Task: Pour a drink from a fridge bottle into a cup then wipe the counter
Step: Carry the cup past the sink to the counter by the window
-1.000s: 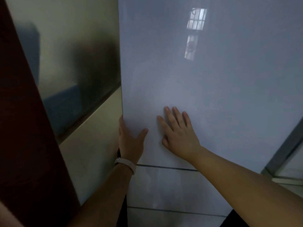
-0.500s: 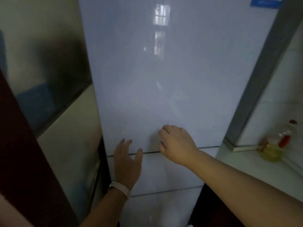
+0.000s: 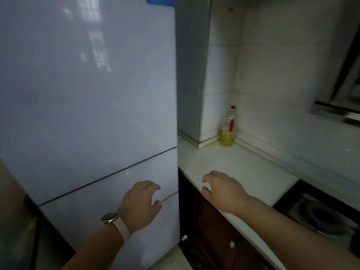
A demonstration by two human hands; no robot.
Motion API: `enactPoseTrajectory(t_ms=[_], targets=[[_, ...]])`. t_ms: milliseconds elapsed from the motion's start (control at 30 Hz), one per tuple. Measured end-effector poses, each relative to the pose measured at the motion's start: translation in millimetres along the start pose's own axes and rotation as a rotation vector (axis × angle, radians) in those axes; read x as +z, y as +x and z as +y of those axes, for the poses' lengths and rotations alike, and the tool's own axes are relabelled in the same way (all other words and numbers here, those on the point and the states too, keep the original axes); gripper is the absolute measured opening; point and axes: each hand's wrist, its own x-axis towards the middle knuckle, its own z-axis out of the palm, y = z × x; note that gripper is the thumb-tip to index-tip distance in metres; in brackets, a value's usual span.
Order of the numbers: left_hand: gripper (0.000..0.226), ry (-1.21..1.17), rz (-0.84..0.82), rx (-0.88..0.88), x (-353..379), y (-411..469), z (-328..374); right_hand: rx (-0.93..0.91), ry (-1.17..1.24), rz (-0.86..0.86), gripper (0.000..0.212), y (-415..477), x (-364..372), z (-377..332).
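Dim kitchen corner. White tiled wall on two sides, grey pillar boxed into the corner. Dark wood cabinet under the worktop. Range hood at upper right, gas stove below it. Pale floor tile. Blurred window reflection on glossy panel at left.

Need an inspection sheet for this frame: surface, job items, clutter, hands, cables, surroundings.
Surface: pale counter right of the fridge, bare apart from one bottle.
Job's things: fridge doors shut; no cup or cloth seen.
Clutter: oil bottle, red cap, upright in the back corner.
Grippers: left hand empty, in front of the fridge's lower drawers; right hand empty, over the counter's front edge.
Cables: nothing seen.
Surroundings: tiled wall, stove burner, range hood, dark cabinet.
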Motion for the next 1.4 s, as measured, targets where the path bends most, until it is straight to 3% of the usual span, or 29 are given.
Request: enactPoseTrajectory(t_ms=[133, 267, 400, 567, 700, 1200, 1400], targets=[[0.059, -0.125, -0.019, 0.105, 27, 14, 85, 0.156, -0.009, 0.015, 0.042, -75, -23, 59], [0.045, -0.209, -0.113, 0.186, 60, 7, 190, 0.304, -0.035, 0.036, 0.040, -176, -44, 115], [0.063, -0.239, -0.235, 0.317, 92, -18, 296, 0.466, -0.047, 0.044, 0.038, -288, -65, 164], [0.067, -0.232, -0.332, 0.543, 122, -58, 413, 0.694, -0.062, 0.092, 0.038, -419, -81, 208], [0.046, -0.271, -0.404, 0.688, 147, -93, 494, 0.852, -0.049, 0.108, 0.038, -515, -87, 227], [0.059, -0.188, -0.557, 1.326, 221, -210, 725, 1.393, -0.069, 0.264, 0.045, -766, -88, 244], [0.052, -0.167, -0.499, 1.537, 263, -242, 817, 1.550, -0.136, 0.254, 0.052, -835, -93, 270]])
